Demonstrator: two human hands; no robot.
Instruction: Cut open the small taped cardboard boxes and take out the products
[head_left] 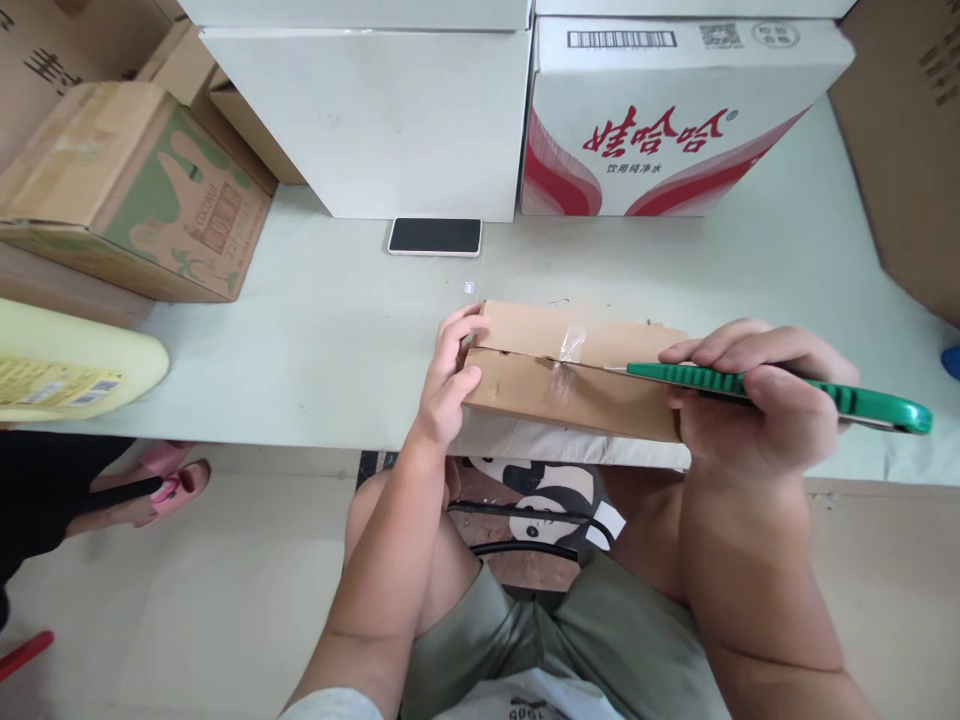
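Observation:
A small brown cardboard box (pixel 517 383) lies near the table's front edge, with a seam along its top and a strip of clear tape (pixel 573 343) across the middle. My left hand (pixel 450 375) grips the box's left end, thumb on the near side and fingers behind. In my right hand (pixel 757 400) is a green utility knife (pixel 874 402), its blade pointing left along the seam towards the tape. The right hand is at the box's right end; whether the blade tip touches the tape I cannot tell.
A phone (pixel 435 237) lies beyond the box, before a white carton (pixel 427 120) and a red-and-white carton (pixel 637 180). Brown cartons (pixel 187 200) and a yellow bottle (pixel 75 365) stand left. Another person's foot (pixel 184 490) shows below. A panda-print bag (pixel 551 500) is beneath the table.

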